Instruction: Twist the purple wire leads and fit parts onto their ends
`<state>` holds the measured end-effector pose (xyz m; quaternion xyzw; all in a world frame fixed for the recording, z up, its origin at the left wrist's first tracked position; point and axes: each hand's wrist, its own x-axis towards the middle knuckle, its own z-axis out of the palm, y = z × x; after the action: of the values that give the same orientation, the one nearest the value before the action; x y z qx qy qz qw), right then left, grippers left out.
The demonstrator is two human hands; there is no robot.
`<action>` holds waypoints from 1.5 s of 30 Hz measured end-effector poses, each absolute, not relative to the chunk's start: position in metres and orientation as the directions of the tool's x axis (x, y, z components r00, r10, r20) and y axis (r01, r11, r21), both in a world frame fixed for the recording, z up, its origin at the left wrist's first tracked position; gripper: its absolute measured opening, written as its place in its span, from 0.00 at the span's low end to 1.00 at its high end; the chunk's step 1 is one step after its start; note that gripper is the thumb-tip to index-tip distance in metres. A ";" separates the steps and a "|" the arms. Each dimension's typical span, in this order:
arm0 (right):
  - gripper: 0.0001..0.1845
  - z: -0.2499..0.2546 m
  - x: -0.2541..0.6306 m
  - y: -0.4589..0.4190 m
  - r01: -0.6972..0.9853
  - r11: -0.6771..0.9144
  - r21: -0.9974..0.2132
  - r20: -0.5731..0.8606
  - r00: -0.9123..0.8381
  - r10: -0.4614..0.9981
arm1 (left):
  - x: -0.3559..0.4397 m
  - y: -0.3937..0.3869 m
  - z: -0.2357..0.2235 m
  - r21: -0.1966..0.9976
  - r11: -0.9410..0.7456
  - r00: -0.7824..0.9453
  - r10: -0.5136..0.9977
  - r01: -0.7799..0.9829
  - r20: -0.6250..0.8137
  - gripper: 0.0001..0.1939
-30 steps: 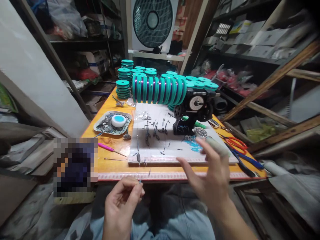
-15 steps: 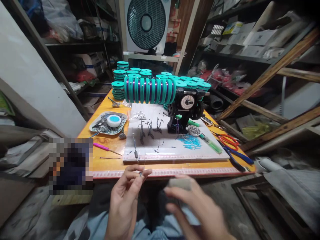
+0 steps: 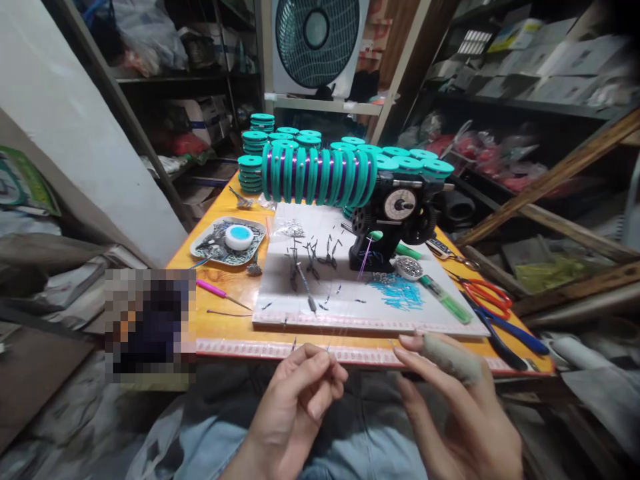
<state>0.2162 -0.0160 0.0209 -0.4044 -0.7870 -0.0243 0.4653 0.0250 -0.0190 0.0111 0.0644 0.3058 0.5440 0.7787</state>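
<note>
Fine handwork is going on beside the worktop (image 3: 225, 327).
Left hand (image 3: 300, 393) is pinching a tiny piece (image 3: 328, 348); right hand (image 3: 457, 413) is curving inward, thumb and fingers parted.

Passage low, obstacles above
Between left hand (image 3: 297, 403) and right hand (image 3: 457, 407), lower centre, a gap; black machine (image 3: 383, 257) and teal spools (image 3: 310, 180) block the centre, blue-handled tool (image 3: 520, 335) the right.

Just off the near edge of my tabletop (image 3: 235, 270), my left hand (image 3: 293, 400) pinches a tiny bluish piece (image 3: 328, 348) at its fingertips. My right hand (image 3: 455, 413) hangs nearby, thumb and forefinger parted. Teal spools (image 3: 250, 175) stand toward the far edge; blue-handled pliers (image 3: 521, 336) lie by the near right corner.
</note>
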 end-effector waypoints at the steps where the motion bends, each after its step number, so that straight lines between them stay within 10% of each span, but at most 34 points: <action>1: 0.26 0.022 0.217 -0.013 0.656 0.677 -0.334 0.761 -0.236 0.604 | 0.026 -0.017 0.012 0.403 0.443 0.271 0.868 -0.801 -0.416 0.08; 5: 0.28 0.025 0.213 0.000 0.609 0.729 -0.310 0.776 -0.281 0.565 | 0.032 -0.009 0.018 0.390 0.535 0.379 0.830 -0.750 -0.409 0.10; 8: 0.29 0.028 0.204 0.012 0.569 0.772 -0.282 0.737 -0.387 0.554 | 0.032 -0.006 0.022 0.606 0.423 0.263 0.904 -0.674 -0.338 0.15; 14: 0.17 0.046 0.190 0.040 0.473 0.861 -0.187 0.728 -0.522 0.445 | 0.012 -0.008 0.026 1.000 -0.018 -0.092 0.996 -0.005 0.018 0.10; 19: 0.13 0.060 0.176 0.055 0.284 0.846 -0.452 0.590 -0.616 0.522 | -0.009 -0.003 0.034 0.662 -0.478 0.071 0.837 0.578 0.542 0.07; 27: 0.08 0.068 0.153 0.065 0.349 0.786 -0.511 0.507 -0.616 0.603 | -0.020 0.004 0.034 0.198 -0.570 0.239 0.599 0.798 0.764 0.12; 31: 0.08 0.067 0.153 0.062 0.420 0.794 -0.439 0.514 -0.607 0.606 | -0.017 0.002 0.030 0.176 -0.656 0.310 0.555 0.734 0.772 0.14; 34: 0.11 0.061 0.159 0.053 0.418 0.818 -0.396 0.666 -0.482 0.569 | -0.007 0.000 0.028 0.641 -0.528 0.042 0.789 0.557 0.613 0.07; 37: 0.09 0.053 0.167 0.041 0.473 0.742 -0.476 0.696 -0.314 0.646 | 0.007 -0.004 0.024 0.990 -0.140 -0.172 0.975 0.008 0.139 0.06; 42: 0.03 0.037 0.170 0.021 0.370 0.479 -0.796 0.360 -0.346 0.866 | 0.024 -0.007 0.016 0.819 0.107 -0.112 0.973 -0.564 -0.204 0.09; 45: 0.05 0.031 0.169 0.014 0.428 0.592 -0.683 0.509 -0.302 0.806 | 0.026 -0.008 0.014 0.852 0.067 -0.111 0.983 -0.519 -0.146 0.07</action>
<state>0.1692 0.0142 0.0313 -0.3965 -0.7775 0.2160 0.4378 0.0256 -0.0082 0.0144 0.2821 0.4109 0.6218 0.6040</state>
